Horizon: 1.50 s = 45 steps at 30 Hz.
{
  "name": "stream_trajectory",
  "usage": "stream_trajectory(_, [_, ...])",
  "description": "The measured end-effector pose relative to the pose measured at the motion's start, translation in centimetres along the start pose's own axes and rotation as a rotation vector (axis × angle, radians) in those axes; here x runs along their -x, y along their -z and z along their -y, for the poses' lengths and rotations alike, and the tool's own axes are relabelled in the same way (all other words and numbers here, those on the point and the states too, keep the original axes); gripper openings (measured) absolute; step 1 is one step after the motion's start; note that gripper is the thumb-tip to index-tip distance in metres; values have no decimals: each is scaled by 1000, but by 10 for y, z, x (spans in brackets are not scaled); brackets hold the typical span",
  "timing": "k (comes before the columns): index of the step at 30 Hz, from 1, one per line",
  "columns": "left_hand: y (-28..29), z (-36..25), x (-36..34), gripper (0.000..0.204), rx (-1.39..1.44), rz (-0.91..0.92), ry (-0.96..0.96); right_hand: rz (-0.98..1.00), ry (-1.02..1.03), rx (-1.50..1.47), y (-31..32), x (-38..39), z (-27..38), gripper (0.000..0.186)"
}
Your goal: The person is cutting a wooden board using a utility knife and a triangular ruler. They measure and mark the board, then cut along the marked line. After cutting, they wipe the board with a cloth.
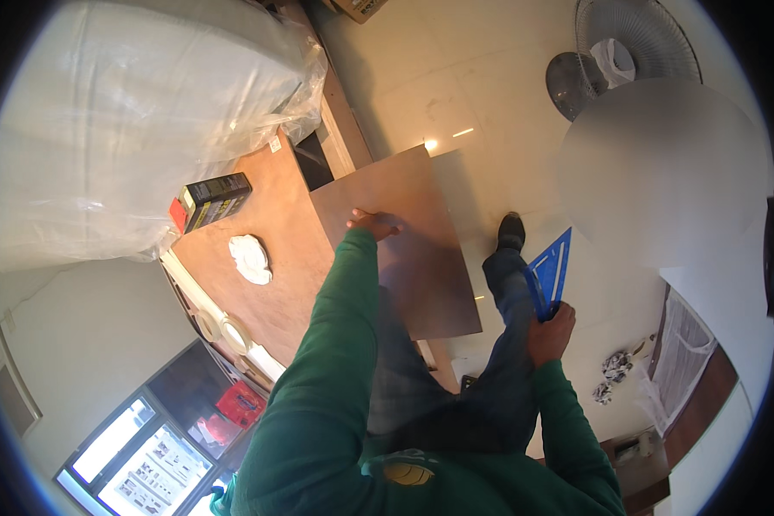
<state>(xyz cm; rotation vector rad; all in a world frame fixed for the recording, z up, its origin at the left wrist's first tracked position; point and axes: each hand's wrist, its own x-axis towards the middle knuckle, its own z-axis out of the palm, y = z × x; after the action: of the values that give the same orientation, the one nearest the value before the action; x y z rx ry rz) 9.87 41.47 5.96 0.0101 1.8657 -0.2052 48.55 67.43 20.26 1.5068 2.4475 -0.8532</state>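
A square brown board [421, 284] lies across the edge of a wooden platform, over my legs' left side. My left hand [371, 224] is on the board's upper face with its fingers apart, holding nothing. My right hand [550, 335] grips a blue triangular set square [549, 267] upright beside my right leg. On the platform's orange-brown top [292, 292], left of the board, lie a crumpled white cloth [249, 258] and a dark box with a red end [215, 198].
Plastic sheeting [112, 112] covers a large shape at upper left. A pedestal fan [636, 43] stands at upper right. Crumpled paper [617, 365] lies on the pale floor [430, 77] at right. Rolls of tape [236, 335] rest along the platform's edge. A window [146, 456] is at lower left.
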Motion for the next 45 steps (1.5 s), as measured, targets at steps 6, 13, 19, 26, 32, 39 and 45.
stream_trajectory(6, [-26, 53, -73, 114, -157, -30, -102, -186, 60, 24, -25, 32, 34, 43])
stream_trajectory(13, [7, -18, 34, 114, -146, 144, 45, -441, -28, 72, -62, 76, 34, 44])
stream_trajectory(19, [-14, 11, 9, 102, 23, -63, 150, -482, -143, 107, -88, 113, 19, 42])
stream_trajectory(26, [11, 27, 33, 89, -100, -181, 22, -616, -281, 107, -101, 152, 21, 45])
stream_trajectory(32, [8, 21, 33, 82, -190, -250, 18, -655, -316, 94, -112, 156, 20, 47])
stream_trajectory(39, [2, 29, 43, 71, -284, -350, -232, -681, -223, 45, -100, 164, 37, 44])
stream_trajectory(45, [-12, -3, 42, 54, -312, -836, -902, -700, -204, -87, -94, 156, 30, 41])
